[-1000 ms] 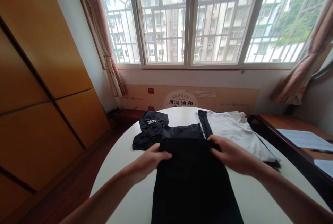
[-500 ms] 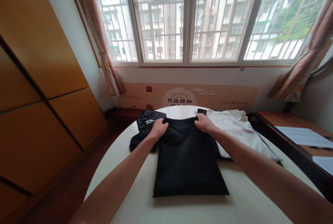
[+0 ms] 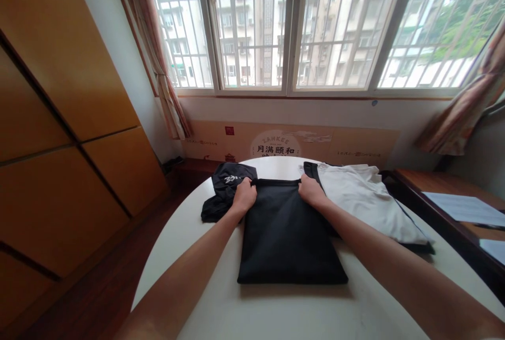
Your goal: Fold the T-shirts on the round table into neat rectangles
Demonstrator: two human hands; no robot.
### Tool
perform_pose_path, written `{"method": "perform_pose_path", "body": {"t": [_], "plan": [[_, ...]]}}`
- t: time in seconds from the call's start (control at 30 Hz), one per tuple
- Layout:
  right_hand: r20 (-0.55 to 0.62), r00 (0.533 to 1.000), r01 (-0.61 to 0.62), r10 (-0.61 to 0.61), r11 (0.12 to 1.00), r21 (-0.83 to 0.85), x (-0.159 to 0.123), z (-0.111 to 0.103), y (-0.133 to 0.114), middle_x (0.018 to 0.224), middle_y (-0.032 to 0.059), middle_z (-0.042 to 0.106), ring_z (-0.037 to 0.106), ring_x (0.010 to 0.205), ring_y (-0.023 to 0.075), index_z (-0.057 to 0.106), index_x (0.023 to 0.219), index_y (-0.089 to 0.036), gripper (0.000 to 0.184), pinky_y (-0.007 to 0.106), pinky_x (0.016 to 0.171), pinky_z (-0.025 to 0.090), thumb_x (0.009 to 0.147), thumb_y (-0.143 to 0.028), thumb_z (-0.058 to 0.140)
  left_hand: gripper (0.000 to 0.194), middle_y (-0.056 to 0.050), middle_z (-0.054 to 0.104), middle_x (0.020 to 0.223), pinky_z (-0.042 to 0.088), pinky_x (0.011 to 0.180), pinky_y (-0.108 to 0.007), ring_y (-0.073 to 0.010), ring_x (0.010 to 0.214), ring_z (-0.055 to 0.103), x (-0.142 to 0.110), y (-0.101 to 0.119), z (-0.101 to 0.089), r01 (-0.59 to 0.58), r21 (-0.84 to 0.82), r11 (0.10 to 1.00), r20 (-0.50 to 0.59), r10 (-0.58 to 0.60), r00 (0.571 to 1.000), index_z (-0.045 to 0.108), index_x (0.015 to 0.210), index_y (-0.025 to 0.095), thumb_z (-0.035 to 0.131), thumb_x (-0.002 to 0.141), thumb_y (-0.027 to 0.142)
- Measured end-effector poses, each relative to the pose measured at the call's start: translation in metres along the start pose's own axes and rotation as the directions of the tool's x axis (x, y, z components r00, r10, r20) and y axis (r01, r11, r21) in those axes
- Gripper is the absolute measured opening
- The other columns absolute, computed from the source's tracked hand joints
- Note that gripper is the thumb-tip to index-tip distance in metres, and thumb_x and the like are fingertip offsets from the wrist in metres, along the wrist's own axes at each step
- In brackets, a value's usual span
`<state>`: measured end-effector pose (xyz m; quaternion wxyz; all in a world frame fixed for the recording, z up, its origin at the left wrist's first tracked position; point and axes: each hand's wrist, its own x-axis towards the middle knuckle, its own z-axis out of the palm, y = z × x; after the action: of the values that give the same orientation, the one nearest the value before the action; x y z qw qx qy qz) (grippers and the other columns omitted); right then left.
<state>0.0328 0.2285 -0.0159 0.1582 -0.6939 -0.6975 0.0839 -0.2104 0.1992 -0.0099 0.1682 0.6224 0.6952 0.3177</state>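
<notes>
A black garment [image 3: 292,240] lies folded into a flat rectangle in the middle of the round white table [image 3: 189,256]. My left hand [image 3: 244,195] and my right hand [image 3: 311,191] both pinch its far edge, a short distance apart. To the left, touching my left hand's side, lies a crumpled dark garment with a white print [image 3: 228,192]. A folded white garment with a dark band [image 3: 361,203] lies to the right, partly under the black one, next to my right hand.
A wooden desk with papers [image 3: 465,208] stands to the right of the table. Wooden wardrobe doors [image 3: 67,135] fill the left side. Behind the table are a printed board [image 3: 276,145] and a barred window [image 3: 292,29].
The black garment has gone from a long shape running past the bottom of the view to a shorter rectangle. My hands have moved from its middle to its far edge.
</notes>
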Motion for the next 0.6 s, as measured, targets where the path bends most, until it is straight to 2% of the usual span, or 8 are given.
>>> {"method": "perform_pose_path", "body": {"t": [0.1, 0.2, 0.23, 0.3, 0.37, 0.4, 0.47, 0.6], "plan": [[-0.064, 0.998, 0.007, -0.009, 1.000, -0.030, -0.018, -0.005, -0.014, 0.125, 0.0308, 0.066, 0.070, 0.112, 0.0368, 0.052, 0.142, 0.000, 0.045, 0.043, 0.093, 0.052, 0.101, -0.013, 0.041, 0.033, -0.026, 0.069, 0.122, 0.047, 0.103, -0.037, -0.0310, 0.116, 0.067, -0.014, 0.011, -0.002, -0.051, 0.083, 0.995, -0.021, 0.052, 0.998, 0.057, 0.129, 0.003, 0.044, 0.099, 0.012], [-0.153, 0.974, 0.150, -0.167, 0.982, -0.116, -0.048, -0.010, -0.028, 0.143, 0.0330, 0.054, 0.059, 0.128, 0.0415, 0.041, 0.152, 0.001, 0.056, 0.049, 0.102, 0.050, 0.101, -0.021, 0.043, 0.045, -0.028, 0.058, 0.144, 0.040, 0.113, -0.043, -0.0334, 0.133, 0.057, -0.038, 0.022, 0.000, -0.257, 0.299, 0.919, -0.076, 0.291, 0.954, 0.051, 0.141, 0.001, 0.039, 0.099, 0.011], [-0.157, 0.954, 0.235, -0.255, 0.962, -0.137, -0.062, -0.010, -0.031, 0.145, 0.0317, 0.054, 0.056, 0.132, 0.0410, 0.043, 0.152, 0.001, 0.056, 0.049, 0.106, 0.048, 0.101, -0.024, 0.044, 0.048, -0.026, 0.052, 0.152, 0.037, 0.117, -0.044, -0.0333, 0.139, 0.051, -0.046, 0.025, 0.002, -0.349, 0.354, 0.868, -0.039, 0.387, 0.921, 0.049, 0.145, 0.002, 0.038, 0.099, 0.013], [-0.102, 0.897, 0.415, -0.429, 0.899, -0.138, -0.092, -0.004, -0.033, 0.149, 0.0290, 0.055, 0.052, 0.138, 0.0381, 0.048, 0.150, 0.001, 0.056, 0.048, 0.116, 0.042, 0.103, -0.028, 0.044, 0.054, -0.021, 0.043, 0.163, 0.030, 0.123, -0.042, -0.0312, 0.150, 0.040, -0.061, 0.026, 0.008, -0.544, 0.369, 0.754, 0.149, 0.530, 0.835, 0.044, 0.153, 0.004, 0.035, 0.102, 0.018], [0.002, 0.847, 0.529, -0.531, 0.844, -0.089, -0.122, 0.005, -0.030, 0.158, 0.0260, 0.049, 0.044, 0.148, 0.0358, 0.045, 0.154, 0.001, 0.061, 0.050, 0.123, 0.033, 0.104, -0.034, 0.042, 0.058, -0.017, 0.036, 0.169, 0.024, 0.127, -0.043, -0.0304, 0.157, 0.030, -0.068, 0.022, 0.014, -0.657, 0.318, 0.683, 0.365, 0.552, 0.750, 0.039, 0.159, 0.005, 0.033, 0.105, 0.026], [0.049, 0.830, 0.557, -0.555, 0.828, -0.064, -0.135, 0.010, -0.026, 0.163, 0.0241, 0.043, 0.038, 0.153, 0.0351, 0.042, 0.158, 0.000, 0.064, 0.053, 0.126, 0.030, 0.105, -0.038, 0.042, 0.060, -0.016, 0.032, 0.171, 0.021, 0.128, -0.045, -0.0313, 0.159, 0.025, -0.069, 0.018, 0.017, -0.667, 0.309, 0.678, 0.433, 0.524, 0.733, 0.037, 0.161, 0.006, 0.032, 0.106, 0.030], [0.114, 0.809, 0.582, -0.577, 0.813, -0.019, -0.155, 0.016, -0.018, 0.168, 0.0205, 0.034, 0.030, 0.158, 0.0339, 0.035, 0.163, -0.004, 0.070, 0.058, 0.128, 0.024, 0.106, -0.045, 0.040, 0.065, -0.017, 0.027, 0.172, 0.019, 0.129, -0.050, -0.0339, 0.160, 0.021, -0.067, 0.012, 0.020, -0.611, 0.352, 0.709, 0.472, 0.430, 0.770, 0.033, 0.163, 0.007, 0.031, 0.107, 0.040], [0.164, 0.779, 0.609, -0.605, 0.792, 0.033, -0.174, 0.012, -0.005, 0.170, 0.0185, 0.026, 0.024, 0.160, 0.0321, 0.031, 0.165, -0.007, 0.073, 0.060, 0.129, 0.017, 0.106, -0.050, 0.040, 0.074, -0.023, 0.022, 0.171, 0.018, 0.129, -0.048, -0.0330, 0.161, 0.021, -0.056, 0.005, 0.019, -0.492, 0.451, 0.745, 0.407, 0.319, 0.856, 0.029, 0.164, 0.001, 0.030, 0.107, 0.048]]}}
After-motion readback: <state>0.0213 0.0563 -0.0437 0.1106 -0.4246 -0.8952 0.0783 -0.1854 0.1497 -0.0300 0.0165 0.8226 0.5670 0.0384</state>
